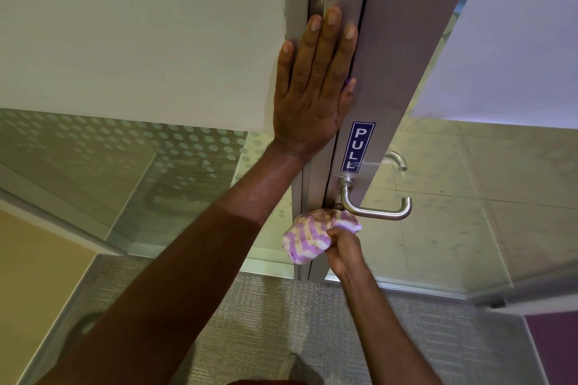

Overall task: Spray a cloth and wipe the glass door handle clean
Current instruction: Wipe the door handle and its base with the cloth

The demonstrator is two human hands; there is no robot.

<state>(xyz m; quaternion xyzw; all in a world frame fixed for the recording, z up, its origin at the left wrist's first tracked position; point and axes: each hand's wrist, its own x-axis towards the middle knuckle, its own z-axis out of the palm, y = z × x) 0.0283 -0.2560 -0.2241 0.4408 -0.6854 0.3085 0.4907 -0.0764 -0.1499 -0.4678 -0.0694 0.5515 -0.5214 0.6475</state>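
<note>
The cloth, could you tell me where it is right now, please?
In the head view, lower centre, the cloth is gripped in the right hand, against the door frame just below the metal handle.

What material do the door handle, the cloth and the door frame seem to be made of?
Door handle: probably brushed stainless steel; silver-grey with a soft satin sheen, no mirror shine.
Cloth, gripped by the right hand: soft towel-like fabric, perhaps microfibre or terry; fuzzy, bunched surface with purple and cream zigzags.
Door frame: likely matte aluminium, anodised or painted; flat grey and evenly dull.
</note>
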